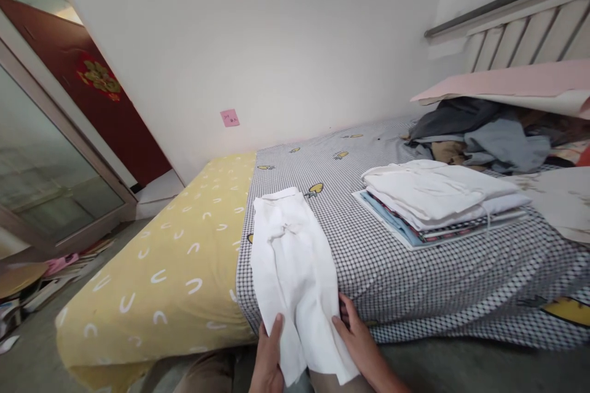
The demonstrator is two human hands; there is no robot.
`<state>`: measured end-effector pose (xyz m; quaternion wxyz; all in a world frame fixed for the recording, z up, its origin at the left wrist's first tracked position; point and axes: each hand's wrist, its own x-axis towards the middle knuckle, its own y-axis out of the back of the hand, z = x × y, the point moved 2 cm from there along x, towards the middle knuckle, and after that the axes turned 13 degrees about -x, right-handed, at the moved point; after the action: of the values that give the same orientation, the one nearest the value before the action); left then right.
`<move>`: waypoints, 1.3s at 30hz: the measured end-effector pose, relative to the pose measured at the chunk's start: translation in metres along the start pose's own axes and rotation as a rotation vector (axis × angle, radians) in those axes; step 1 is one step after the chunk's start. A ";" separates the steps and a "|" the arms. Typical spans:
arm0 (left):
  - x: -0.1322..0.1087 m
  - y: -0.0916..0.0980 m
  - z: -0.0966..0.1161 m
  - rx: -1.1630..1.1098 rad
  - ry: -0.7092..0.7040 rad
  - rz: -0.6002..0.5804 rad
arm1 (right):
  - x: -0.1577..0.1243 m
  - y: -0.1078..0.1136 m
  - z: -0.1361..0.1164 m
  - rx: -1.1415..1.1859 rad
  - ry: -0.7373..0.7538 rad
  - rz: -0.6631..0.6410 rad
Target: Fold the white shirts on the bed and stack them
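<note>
A pair of white trousers (295, 258) lies lengthwise on the checked sheet, waistband toward the wall, with its leg ends hanging over the bed's front edge. My left hand (270, 350) grips the outer edge of the left trouser leg, thumb on top. On the other side, my right hand (357, 334) pinches the outer edge of the right leg, fingers partly beneath the cloth. To the right sits a stack of folded clothes (433, 196), white pieces on top and blue and patterned ones below.
A yellow patterned cloth (184, 258) covers the bed's left part. Dark and grey clothes (498, 129) are heaped at the back right under a pink sheet (516, 83). Papers and other items (50, 282) lie on the floor at the left, near a glass door (50, 159).
</note>
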<state>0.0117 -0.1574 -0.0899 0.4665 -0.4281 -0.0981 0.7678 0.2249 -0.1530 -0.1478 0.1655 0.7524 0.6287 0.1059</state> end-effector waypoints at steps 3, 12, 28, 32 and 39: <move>-0.006 -0.006 0.000 0.000 0.032 -0.015 | 0.000 0.000 0.001 -0.020 -0.017 0.001; -0.003 -0.007 -0.007 0.050 0.048 0.036 | 0.000 0.001 0.001 -0.024 0.005 0.018; -0.002 0.003 -0.015 -0.054 0.032 0.014 | -0.002 0.007 0.001 -0.039 -0.053 0.018; -0.007 -0.002 -0.012 -0.085 0.072 -0.022 | -0.005 0.014 -0.004 0.027 -0.099 -0.008; -0.016 -0.008 -0.007 -0.091 0.160 -0.041 | -0.005 0.024 -0.021 0.258 -0.225 -0.110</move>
<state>0.0254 -0.1675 -0.0810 0.4685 -0.5068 -0.1037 0.7161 0.2378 -0.1590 -0.1187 0.1425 0.7389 0.6549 -0.0695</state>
